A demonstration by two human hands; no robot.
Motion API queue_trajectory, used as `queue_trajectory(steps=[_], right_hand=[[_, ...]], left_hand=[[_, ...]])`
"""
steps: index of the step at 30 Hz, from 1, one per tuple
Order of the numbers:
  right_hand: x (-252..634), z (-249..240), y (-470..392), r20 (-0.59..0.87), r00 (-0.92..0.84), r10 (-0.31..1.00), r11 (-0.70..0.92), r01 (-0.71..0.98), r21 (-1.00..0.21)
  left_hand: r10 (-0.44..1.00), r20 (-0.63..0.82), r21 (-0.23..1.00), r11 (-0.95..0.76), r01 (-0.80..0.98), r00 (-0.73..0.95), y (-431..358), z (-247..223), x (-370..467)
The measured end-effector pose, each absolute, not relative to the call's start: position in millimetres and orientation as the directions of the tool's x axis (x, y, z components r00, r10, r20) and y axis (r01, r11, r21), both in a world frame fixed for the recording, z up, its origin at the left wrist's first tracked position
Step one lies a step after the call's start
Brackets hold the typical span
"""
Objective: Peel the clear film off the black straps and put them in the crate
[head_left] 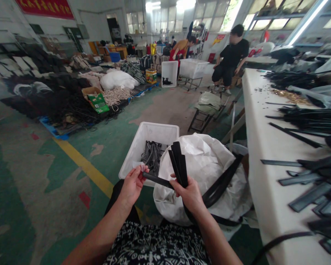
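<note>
My right hand (187, 191) is wrapped round a bundle of flat black strips (179, 162) whose ends fan upward. One black strip (157, 179) lies level between my two hands, its left end at the fingertips of my left hand (134, 182). Those fingers are pinched together, and a small piece of whitish, see-through film (138, 165) shows beside them. Beyond my hands stands a white plastic bin (132, 151) with a tangle of grey and black strips (152, 154) in it. Under my right hand is a large white sack (198, 154), with long black strips (223, 182) lying across it.
A white-topped table (259, 140) with piles of black strips (314, 117) runs along the right. A stool (206, 106) stands ahead. Two people are farther back, one seated (231, 55), one bending near white bins (193, 68). Heaped goods on blue pallets (55, 129) lie left.
</note>
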State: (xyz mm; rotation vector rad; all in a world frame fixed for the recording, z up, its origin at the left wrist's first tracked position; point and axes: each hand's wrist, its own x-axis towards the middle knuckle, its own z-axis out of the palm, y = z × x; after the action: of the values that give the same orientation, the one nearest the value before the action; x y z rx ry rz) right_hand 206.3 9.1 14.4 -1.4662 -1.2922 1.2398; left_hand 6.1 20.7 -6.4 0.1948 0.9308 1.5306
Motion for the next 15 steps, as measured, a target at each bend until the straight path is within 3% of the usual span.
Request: queue_trajectory(steps=[5,15], right_hand=[[207,11,16,-0.268,-0.035,0.963,-0.266,0.051,-0.963],[207,3,19,-0.290,-0.026,0.957,-0.289,0.039,-0.957]], left_hand=[[0.898,-0.420,0.559,0.144,-0.816,-0.130,18,-7,13],[0.917,-0.386,0.520,0.125,-0.845,-0.102,15,-7,19]])
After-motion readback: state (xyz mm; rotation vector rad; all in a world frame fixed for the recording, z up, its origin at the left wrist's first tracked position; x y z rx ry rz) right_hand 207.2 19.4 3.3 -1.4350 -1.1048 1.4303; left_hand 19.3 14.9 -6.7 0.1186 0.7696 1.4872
